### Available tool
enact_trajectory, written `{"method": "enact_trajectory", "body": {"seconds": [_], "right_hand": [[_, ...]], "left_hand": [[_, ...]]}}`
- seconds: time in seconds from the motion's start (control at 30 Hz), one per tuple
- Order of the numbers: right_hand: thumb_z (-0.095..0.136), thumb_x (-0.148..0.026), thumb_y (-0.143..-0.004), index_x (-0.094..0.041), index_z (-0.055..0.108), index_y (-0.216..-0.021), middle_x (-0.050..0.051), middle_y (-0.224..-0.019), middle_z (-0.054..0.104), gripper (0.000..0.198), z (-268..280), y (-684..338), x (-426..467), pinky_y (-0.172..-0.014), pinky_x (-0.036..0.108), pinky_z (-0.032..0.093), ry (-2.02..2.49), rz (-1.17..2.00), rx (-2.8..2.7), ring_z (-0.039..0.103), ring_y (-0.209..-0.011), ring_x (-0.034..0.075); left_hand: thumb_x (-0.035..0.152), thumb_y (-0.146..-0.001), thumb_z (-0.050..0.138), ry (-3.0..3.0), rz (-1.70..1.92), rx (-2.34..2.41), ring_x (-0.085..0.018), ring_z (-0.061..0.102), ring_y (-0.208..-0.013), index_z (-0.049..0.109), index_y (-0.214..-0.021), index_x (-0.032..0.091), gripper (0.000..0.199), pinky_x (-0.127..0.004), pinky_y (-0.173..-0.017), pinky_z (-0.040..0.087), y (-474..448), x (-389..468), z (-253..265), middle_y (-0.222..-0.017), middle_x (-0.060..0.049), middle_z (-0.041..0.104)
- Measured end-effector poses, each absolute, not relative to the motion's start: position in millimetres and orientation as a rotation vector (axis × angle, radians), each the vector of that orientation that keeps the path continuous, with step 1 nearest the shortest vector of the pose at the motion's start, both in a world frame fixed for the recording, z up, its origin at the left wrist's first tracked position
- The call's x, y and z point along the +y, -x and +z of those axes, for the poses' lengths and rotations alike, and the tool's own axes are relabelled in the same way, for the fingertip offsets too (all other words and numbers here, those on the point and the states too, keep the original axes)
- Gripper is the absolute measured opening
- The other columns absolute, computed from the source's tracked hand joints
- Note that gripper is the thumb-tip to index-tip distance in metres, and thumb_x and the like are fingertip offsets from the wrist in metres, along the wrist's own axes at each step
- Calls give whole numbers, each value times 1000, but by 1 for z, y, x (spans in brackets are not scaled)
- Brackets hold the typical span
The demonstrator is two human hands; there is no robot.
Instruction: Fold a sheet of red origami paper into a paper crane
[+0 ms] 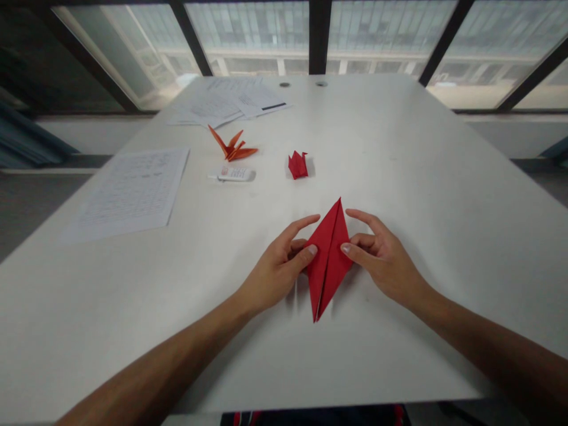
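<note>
A red sheet of origami paper, folded into a long diamond with a seam down its middle, is held just above the table. My left hand pinches its left corner, thumb on top and fingers partly hidden behind. At the right corner my right hand grips it the same way, thumb on the face. Both index fingers stretch out toward the upper tip. The lower end splits into two narrow points. Beyond it stand a small red paper crane and an orange paper crane.
A white glue bottle lies in front of the orange crane. To the left is a printed sheet; more papers overlap at the far left of the white table. Windows line the far side.
</note>
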State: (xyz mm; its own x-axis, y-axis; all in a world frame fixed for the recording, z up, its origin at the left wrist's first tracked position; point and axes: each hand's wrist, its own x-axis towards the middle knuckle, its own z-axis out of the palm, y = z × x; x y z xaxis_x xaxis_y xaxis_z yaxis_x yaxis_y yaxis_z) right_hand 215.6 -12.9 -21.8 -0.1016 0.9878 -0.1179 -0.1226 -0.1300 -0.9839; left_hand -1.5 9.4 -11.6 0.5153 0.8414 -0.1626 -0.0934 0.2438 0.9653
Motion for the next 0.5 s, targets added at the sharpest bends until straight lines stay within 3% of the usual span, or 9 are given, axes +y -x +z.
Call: {"method": "enact_trajectory", "body": {"seconds": [0.2,0.5], "right_hand": [[74,-31,-91,-29,59,-133,-4,-77,68,46,-22,-216,-13,-64,26,50,1179,1417,-1188,61,-67,12],[74,-33,-92,-26,62,-125,-4,-78,68,35,-25,-218,-13,-63,26,49,1210,1391,-1234,62,-67,13]], "left_hand": [[34,-102,62,-1145,732,801,-18,72,-89,44,-151,29,54,-29,-78,58,3,10,-17,-109,-7,76],[31,-101,63,-1152,736,759,-17,72,-85,54,-137,20,39,-28,-78,58,1,10,-13,-108,-8,76]]}}
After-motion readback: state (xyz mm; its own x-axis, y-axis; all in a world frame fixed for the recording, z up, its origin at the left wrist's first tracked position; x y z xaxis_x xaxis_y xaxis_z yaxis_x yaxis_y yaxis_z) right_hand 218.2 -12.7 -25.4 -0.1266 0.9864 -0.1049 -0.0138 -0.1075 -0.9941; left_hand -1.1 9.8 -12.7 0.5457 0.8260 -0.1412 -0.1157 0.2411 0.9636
